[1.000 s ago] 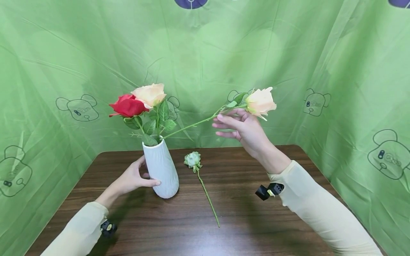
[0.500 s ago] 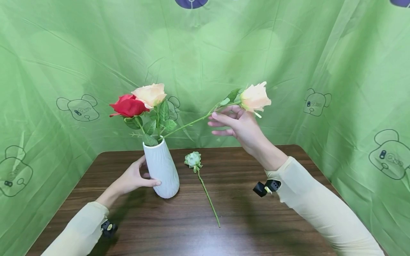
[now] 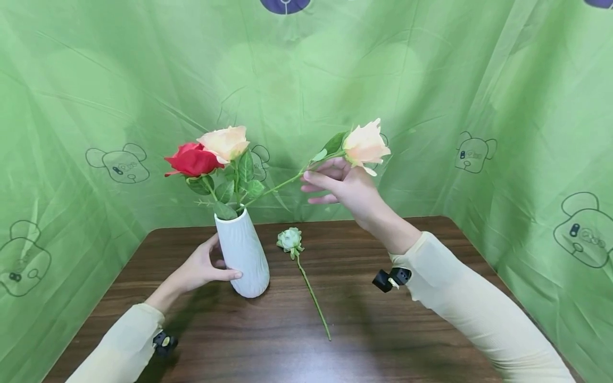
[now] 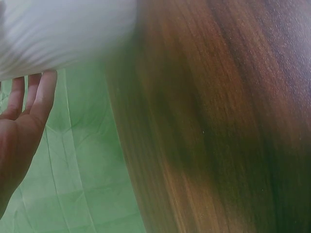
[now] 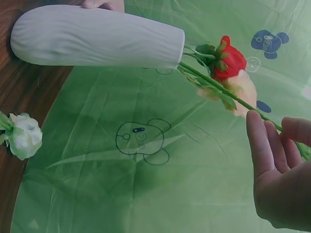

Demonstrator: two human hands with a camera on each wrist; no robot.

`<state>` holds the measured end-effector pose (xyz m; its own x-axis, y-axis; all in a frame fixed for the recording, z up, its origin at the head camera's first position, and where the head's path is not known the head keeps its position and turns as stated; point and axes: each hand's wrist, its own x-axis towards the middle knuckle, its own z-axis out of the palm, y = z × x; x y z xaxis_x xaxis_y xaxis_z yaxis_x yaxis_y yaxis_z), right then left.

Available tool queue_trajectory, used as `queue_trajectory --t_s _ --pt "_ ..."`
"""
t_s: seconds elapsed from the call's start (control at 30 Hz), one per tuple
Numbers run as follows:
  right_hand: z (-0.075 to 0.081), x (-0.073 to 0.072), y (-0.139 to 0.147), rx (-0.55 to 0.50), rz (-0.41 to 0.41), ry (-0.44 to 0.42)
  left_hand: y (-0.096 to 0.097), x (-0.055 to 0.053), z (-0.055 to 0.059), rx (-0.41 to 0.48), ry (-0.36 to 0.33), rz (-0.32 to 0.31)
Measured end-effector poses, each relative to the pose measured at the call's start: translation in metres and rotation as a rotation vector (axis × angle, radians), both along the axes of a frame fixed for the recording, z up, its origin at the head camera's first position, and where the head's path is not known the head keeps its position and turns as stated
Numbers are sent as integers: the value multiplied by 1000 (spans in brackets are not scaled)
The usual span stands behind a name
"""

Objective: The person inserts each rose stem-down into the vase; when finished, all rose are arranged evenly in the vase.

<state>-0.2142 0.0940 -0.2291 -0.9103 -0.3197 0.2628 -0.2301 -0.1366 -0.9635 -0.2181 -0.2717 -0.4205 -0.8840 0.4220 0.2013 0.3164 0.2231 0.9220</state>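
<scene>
Fingers of the right hand (image 3: pixel 358 194) pinch a held rose (image 3: pixel 366 144) beside the vase (image 3: pixel 243 255)

Right thumb and forefinger close on the stem just below the peach bloom, the other fingers spread apart. The left hand (image 3: pixel 196 270) grips the vase, thumb in front, fingers behind. Low on the rose's slanting stem, the lower end meets the vase mouth; how deep it sits inside is hidden. A red rose (image 3: pixel 192 159) and a second peach rose (image 3: pixel 224 142) already stand there, leaning left. A pale green-white rose (image 3: pixel 289 240) lies on the table (image 3: pixel 383 330), just beside the vase.

The step looks like settling this stem. Done well, it calls for a light pinch, the bloom swung up toward upright so the stem slides down rather than levering on the rim, leaves steered clear of the others, and a firm left grip against tipping.
</scene>
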Motion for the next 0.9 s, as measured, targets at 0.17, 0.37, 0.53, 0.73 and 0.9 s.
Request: queue_trajectory --t_s 0.17,0.37,0.53,0.73,0.9 --pt "-3 -1 -10 55 33 -8 0 -1 -2 5 9 -4" --pt "-9 -4 -26 70 61 -19 0 0 -1 7 11 -2" --pt "-9 -7 -40 23 68 -3 0 0 0 12 12 -5" --pt "-11 -12 -52 -13 102 64 0 -1 -2 10 29 -13" --pt "-11 -14 -62 -24 113 89 0 -2 -3 13 32 -13"
